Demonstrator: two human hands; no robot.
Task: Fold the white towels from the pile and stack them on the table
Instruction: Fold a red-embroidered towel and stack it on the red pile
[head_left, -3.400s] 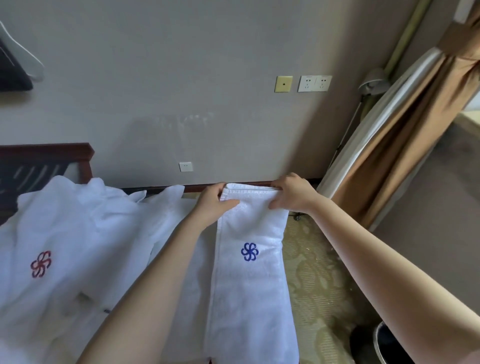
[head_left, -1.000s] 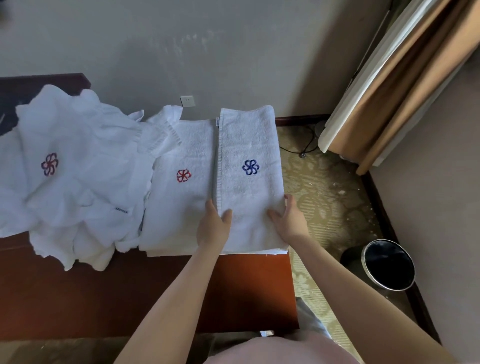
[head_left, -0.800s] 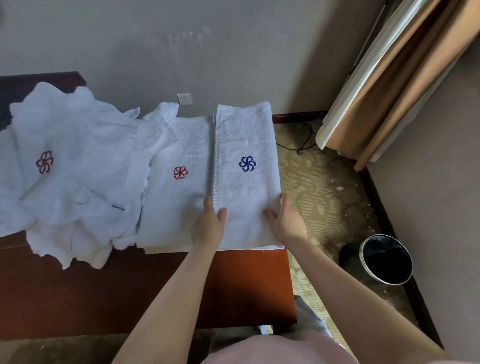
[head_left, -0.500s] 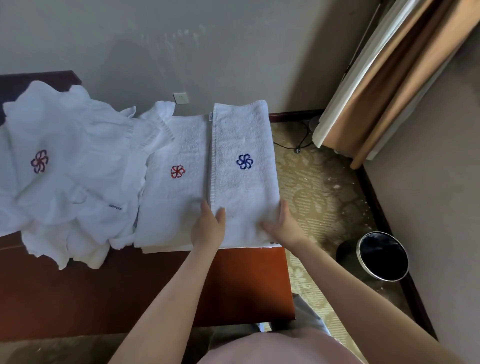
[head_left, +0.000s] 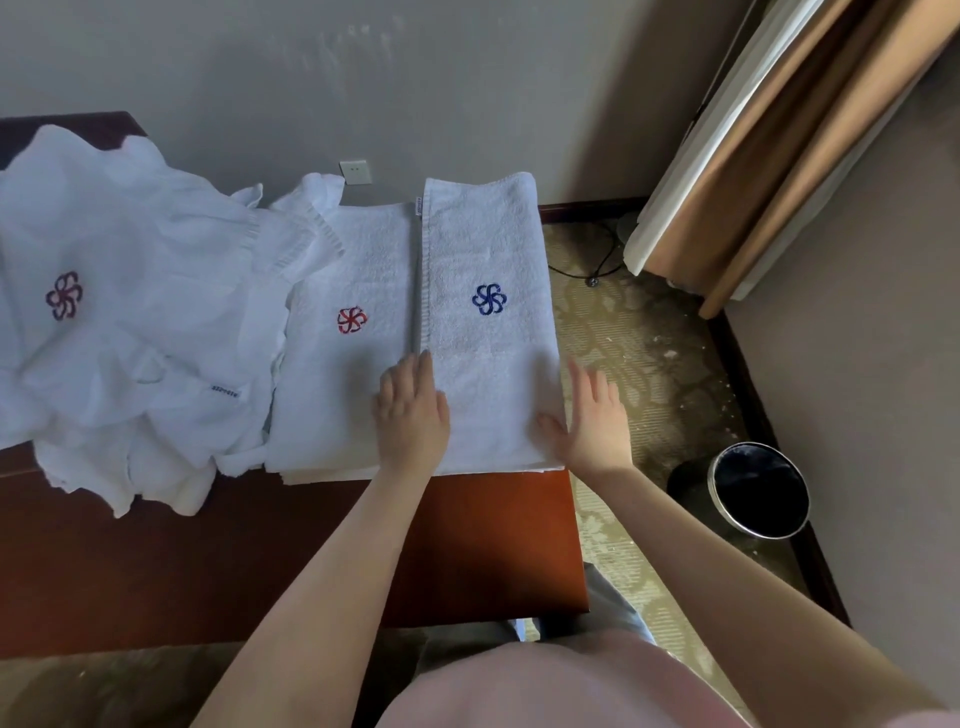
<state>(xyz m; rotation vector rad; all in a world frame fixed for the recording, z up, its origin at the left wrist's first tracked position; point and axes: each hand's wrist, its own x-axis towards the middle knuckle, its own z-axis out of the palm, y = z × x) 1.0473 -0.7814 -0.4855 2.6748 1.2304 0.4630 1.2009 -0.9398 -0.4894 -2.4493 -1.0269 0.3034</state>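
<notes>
- Dark red-brown wood of the table (head_left: 467, 545) is filling the lower left of the frame, with a grey wall behind and patterned carpet showing at right.
- Seconds ago the blue-logo towel (head_left: 488, 374) was hanging from both hands. Now it is lying folded at the table's right end, mid-frame, touching the red-logo towel (head_left: 337, 384) on its left.
- That is suggesting this fold is finished, with only squaring up remaining before the next towel.
- The left hand (head_left: 410, 410) is resting flat on the seam between the two towels, fingers straight and together, gripping nothing.
- The right hand (head_left: 592, 421) is sitting at the towel's right edge, fingers spread and slightly blurred, thumb touching the cloth, holding nothing.
- Two folded towels are showing on top, with layers beneath that I cannot count.
- One crumpled pile (head_left: 130, 338) is waiting at left, and three flower logos are showing in all.
- One waste bin (head_left: 758, 488) is standing at lower right.
</notes>
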